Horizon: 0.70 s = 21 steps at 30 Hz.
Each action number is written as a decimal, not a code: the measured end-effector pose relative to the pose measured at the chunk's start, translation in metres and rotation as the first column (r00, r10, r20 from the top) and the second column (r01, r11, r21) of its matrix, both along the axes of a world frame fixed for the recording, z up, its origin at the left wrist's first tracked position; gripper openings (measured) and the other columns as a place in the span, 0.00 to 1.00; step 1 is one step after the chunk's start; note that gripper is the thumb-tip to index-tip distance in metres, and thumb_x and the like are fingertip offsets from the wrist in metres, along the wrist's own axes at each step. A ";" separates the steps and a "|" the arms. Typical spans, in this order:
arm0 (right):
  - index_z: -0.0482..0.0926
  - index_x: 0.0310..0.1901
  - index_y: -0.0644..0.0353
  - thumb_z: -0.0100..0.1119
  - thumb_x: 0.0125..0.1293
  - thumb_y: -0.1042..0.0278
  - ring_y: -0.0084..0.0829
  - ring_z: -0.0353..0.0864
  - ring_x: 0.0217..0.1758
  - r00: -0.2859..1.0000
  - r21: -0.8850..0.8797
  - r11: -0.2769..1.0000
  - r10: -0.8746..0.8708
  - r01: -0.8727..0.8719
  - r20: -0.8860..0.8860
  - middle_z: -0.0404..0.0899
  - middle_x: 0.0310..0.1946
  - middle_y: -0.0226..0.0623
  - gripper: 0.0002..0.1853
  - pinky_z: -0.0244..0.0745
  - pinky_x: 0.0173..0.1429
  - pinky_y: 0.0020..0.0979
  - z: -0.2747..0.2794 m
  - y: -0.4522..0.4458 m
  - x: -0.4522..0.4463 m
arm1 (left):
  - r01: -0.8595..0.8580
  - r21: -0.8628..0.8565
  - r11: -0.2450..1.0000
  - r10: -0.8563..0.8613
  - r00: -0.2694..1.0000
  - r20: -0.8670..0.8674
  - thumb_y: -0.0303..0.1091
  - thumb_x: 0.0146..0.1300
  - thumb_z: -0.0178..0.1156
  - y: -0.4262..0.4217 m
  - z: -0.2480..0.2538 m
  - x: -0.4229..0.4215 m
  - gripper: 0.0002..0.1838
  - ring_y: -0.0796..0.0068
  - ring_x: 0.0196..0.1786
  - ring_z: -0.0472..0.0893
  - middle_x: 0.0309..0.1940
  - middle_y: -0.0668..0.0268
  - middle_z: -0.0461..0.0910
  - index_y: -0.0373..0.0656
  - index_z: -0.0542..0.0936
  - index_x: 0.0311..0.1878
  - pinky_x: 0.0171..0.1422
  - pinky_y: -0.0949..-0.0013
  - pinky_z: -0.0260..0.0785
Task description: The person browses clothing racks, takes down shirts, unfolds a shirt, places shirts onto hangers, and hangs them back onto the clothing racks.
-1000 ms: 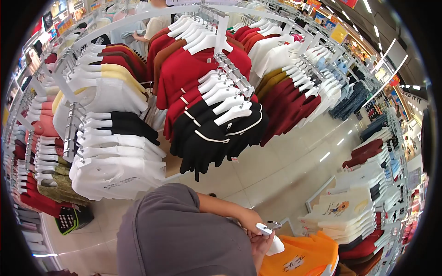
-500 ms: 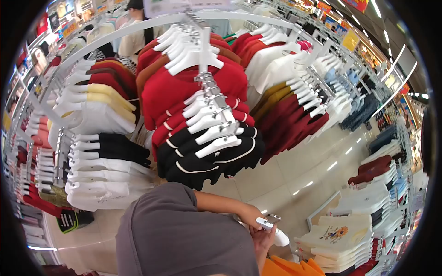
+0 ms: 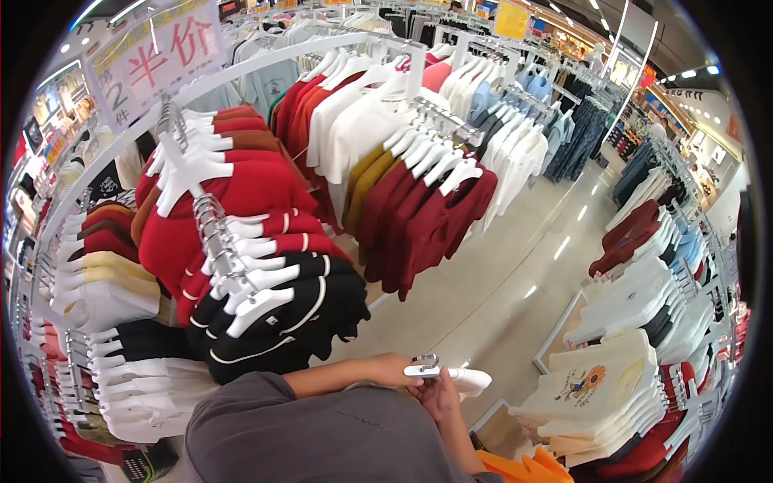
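Note:
A white hanger [image 3: 473, 380] with a metal hook is held between my two hands, low in front of my grey shirt. My left hand [image 3: 405, 370] is closed at its left end, and the fingers are partly hidden behind it. My right hand [image 3: 439, 395] is closed around the middle of the hanger, just below the hook. Whether there is more than one hanger in my hands I cannot tell. An orange cloth [image 3: 527, 467] lies near my right forearm, at the bottom edge.
Black tops with white trim [image 3: 310, 310] hang ahead to the left, beside red tops [image 3: 250, 181]. Dark red tops [image 3: 427, 225] hang beyond. Cream T-shirts [image 3: 596, 386] stand at the right. A tiled aisle [image 3: 491, 290] runs between, and a sale sign [image 3: 153, 60] hangs at upper left.
The view has turned right, so the racks have shifted left in it. Both hands still grip the hanger, now lying more level with its white end pointing right.

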State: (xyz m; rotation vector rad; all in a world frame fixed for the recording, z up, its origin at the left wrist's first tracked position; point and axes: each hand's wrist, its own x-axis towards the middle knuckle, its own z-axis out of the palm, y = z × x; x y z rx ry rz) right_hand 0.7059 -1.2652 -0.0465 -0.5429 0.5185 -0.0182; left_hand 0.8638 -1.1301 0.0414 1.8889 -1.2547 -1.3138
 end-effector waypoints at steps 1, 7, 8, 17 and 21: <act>0.69 0.62 0.60 0.41 0.74 0.39 0.40 0.75 0.60 0.999 -0.051 0.998 0.034 -0.035 -0.022 0.75 0.58 0.42 0.31 0.70 0.64 0.46 0.004 -0.015 0.007 | -0.029 -0.051 0.998 0.031 0.998 0.047 0.52 0.67 0.55 -0.014 -0.010 0.003 0.25 0.57 0.46 0.84 0.42 0.55 0.85 0.44 0.76 0.59 0.53 0.61 0.71; 0.77 0.51 0.66 0.42 0.74 0.39 0.41 0.83 0.47 1.000 -0.194 0.981 -0.009 0.008 -0.002 0.83 0.43 0.46 0.31 0.76 0.58 0.44 0.016 -0.122 0.019 | -0.093 -0.255 0.962 0.151 0.964 0.217 0.56 0.66 0.56 -0.109 0.005 0.026 0.26 0.51 0.44 0.83 0.41 0.52 0.84 0.44 0.79 0.55 0.48 0.56 0.72; 0.77 0.51 0.66 0.42 0.74 0.39 0.41 0.83 0.47 0.999 -0.183 0.982 -0.035 0.036 0.009 0.83 0.43 0.46 0.31 0.76 0.58 0.44 0.018 -0.140 0.015 | -0.065 -0.246 0.967 0.124 0.965 0.230 0.56 0.66 0.56 -0.126 0.003 0.031 0.26 0.51 0.44 0.83 0.41 0.52 0.84 0.44 0.79 0.55 0.48 0.56 0.72; 0.81 0.43 0.67 0.57 0.68 0.63 0.31 0.82 0.40 0.887 -0.809 0.496 -0.456 0.317 0.068 0.84 0.39 0.42 0.13 0.75 0.49 0.30 0.034 -0.254 -0.038 | 0.113 -0.040 0.993 -0.099 0.960 0.264 0.55 0.64 0.59 -0.246 0.018 0.009 0.22 0.57 0.43 0.82 0.39 0.57 0.84 0.47 0.81 0.48 0.48 0.58 0.71; 0.80 0.49 0.65 0.62 0.60 0.62 0.44 0.80 0.48 0.878 -0.995 0.033 -0.473 0.099 0.072 0.81 0.46 0.48 0.18 0.72 0.57 0.39 0.046 -0.265 -0.053 | 0.272 -0.060 0.960 -0.245 0.927 0.284 0.52 0.64 0.61 -0.279 -0.004 0.009 0.19 0.58 0.44 0.81 0.41 0.59 0.84 0.47 0.81 0.48 0.49 0.59 0.70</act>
